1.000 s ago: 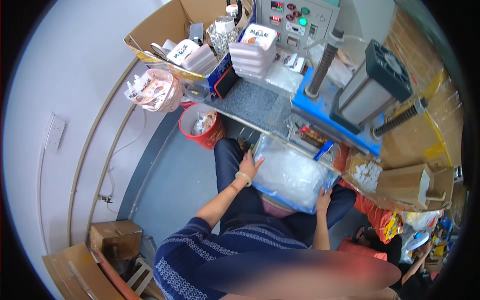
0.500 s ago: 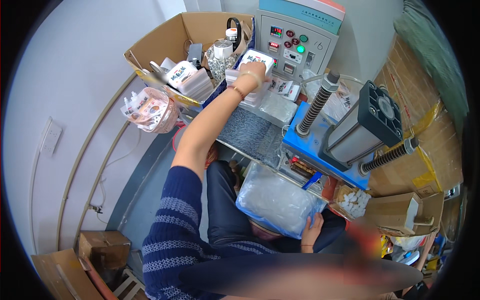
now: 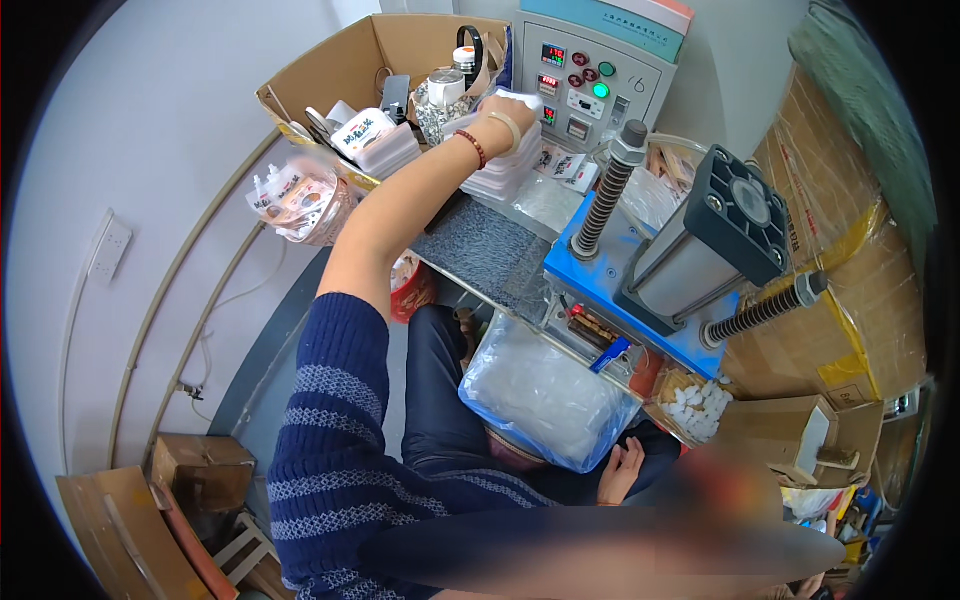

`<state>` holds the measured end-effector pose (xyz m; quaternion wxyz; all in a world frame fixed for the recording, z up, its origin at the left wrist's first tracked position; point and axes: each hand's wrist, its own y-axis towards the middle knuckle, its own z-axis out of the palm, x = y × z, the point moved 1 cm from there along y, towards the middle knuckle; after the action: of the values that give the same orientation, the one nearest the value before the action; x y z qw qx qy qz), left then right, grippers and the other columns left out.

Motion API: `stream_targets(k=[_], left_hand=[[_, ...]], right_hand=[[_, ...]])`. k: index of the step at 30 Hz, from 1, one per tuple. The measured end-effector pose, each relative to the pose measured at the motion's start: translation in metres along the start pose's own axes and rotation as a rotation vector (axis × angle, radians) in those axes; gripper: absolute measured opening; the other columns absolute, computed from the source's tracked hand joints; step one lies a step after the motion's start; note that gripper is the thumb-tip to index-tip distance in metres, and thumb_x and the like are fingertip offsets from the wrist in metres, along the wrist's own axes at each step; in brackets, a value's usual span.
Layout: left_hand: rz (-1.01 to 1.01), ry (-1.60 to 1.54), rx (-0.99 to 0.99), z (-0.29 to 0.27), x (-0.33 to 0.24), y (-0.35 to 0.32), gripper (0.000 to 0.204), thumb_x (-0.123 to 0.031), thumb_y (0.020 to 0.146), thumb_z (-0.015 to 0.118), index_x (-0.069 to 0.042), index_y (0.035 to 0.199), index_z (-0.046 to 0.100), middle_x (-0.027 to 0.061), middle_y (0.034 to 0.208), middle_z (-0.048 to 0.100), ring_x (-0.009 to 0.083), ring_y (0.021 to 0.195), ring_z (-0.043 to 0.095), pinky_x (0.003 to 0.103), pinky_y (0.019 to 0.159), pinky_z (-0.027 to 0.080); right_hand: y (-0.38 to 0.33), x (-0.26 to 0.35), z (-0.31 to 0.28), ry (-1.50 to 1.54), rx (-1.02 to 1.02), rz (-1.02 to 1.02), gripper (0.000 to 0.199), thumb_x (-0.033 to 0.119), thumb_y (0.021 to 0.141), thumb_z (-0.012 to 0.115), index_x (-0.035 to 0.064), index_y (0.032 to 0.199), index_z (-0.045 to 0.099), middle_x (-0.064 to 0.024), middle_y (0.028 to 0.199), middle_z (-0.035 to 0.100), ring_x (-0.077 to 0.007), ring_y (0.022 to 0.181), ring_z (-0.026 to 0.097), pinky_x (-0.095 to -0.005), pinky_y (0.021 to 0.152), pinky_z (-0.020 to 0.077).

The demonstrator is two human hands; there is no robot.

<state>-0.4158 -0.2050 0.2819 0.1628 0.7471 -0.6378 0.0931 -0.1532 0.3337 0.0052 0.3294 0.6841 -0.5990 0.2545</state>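
Press machine [image 3: 700,250], right of centre: blue base plate, grey cylinder block, two black coil springs, grey control panel [image 3: 590,75] with lit displays and a green button at the top of the frame. Counter [image 3: 480,250], centre: dark textured top running from upper left to lower right under the press. Cardboard box [image 3: 400,50], upper left of centre: open, holding small white packets, a jar and tape. Bag of clear plastic pieces [image 3: 545,395], lower centre: blue-edged, resting on the person's lap just below the counter edge, long axis running from upper left to lower right. Stack of clear plastic trays [image 3: 500,165], upper centre on the counter, just left of the control panel: shallow trays piled flat, the stack's axis upright, openings facing up. Left hand [image 3: 505,115]: arm stretched from lower left up to the top of the stack, grip set down on the uppermost tray, fingers curled over something white; whether it is closed on the tray cannot be told. The stack lies directly under this grip, well away from the other hand. Right hand [image 3: 622,470], lower centre: fingers loosely spread, resting against the lower right edge of the bag, holding nothing firmly. Small tub of white pieces [image 3: 695,405]: just right of the bag.
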Motion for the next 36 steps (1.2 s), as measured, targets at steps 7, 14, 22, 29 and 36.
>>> stream_targets(k=[7, 14, 22, 29, 36], left_hand=[[0.013, -0.099, -0.246, -0.011, 0.043, -0.018, 0.023, -0.026, 0.087, 0.056, -0.005, 0.094, 0.061, 0.0169, 0.079, 0.069, 0.0315, 0.074, 0.069, 0.043, 0.065, 0.054], [-0.154, -0.911, -0.84, -0.063, 0.095, -0.176, 0.027, -0.023, 0.088, 0.065, -0.003, 0.105, 0.06, 0.0113, 0.08, 0.069, 0.0194, 0.069, 0.067, 0.033, 0.06, 0.051], [-0.384, -2.032, -0.524, 0.051, -0.062, -0.369, 0.015, -0.009, 0.094, 0.058, 0.001, 0.105, 0.058, -0.0004, 0.092, 0.063, 0.004, 0.08, 0.054, 0.019, 0.072, 0.044], [-0.265, -2.218, 0.228, 0.099, -0.15, -0.437, 0.024, -0.005, 0.093, 0.062, 0.001, 0.114, 0.053, 0.0036, 0.101, 0.065, 0.0072, 0.093, 0.058, 0.023, 0.082, 0.047], [0.145, -2.12, 0.573, 0.086, -0.163, -0.403, 0.051, -0.008, 0.081, 0.077, 0.001, 0.126, 0.056, 0.0059, 0.116, 0.064, 0.0108, 0.107, 0.057, 0.028, 0.093, 0.047]], right_hand=[[-0.003, 0.012, -0.001, -0.014, 0.004, -0.042, 0.028, 0.007, 0.094, 0.057, -0.0001, 0.12, 0.055, -0.0164, 0.129, 0.051, -0.0253, 0.09, 0.064, -0.0326, 0.081, 0.0522], [-0.001, 0.081, -0.005, 0.07, 0.207, -0.094, 0.033, 0.004, 0.093, 0.058, 0.0007, 0.125, 0.053, -0.0148, 0.129, 0.052, -0.0204, 0.094, 0.063, -0.0312, 0.081, 0.0515], [0.031, 0.217, 0.082, 1.466, 0.918, 0.336, 0.067, 0.03, 0.095, 0.059, 0.0016, 0.146, 0.027, -0.0149, 0.142, 0.043, -0.0255, 0.132, 0.043, -0.0411, 0.109, 0.0354], [-0.001, 0.197, 0.092, 1.22, 0.646, 0.573, 0.047, 0.005, 0.094, 0.058, 0.0003, 0.136, 0.038, -0.014, 0.123, 0.058, -0.0193, 0.113, 0.059, -0.0318, 0.096, 0.0483], [0.006, 0.191, 0.054, 1.126, 0.452, 0.285, 0.053, 0.003, 0.093, 0.059, 0.0011, 0.14, 0.033, -0.0138, 0.126, 0.057, -0.0198, 0.114, 0.057, -0.032, 0.097, 0.0462]])
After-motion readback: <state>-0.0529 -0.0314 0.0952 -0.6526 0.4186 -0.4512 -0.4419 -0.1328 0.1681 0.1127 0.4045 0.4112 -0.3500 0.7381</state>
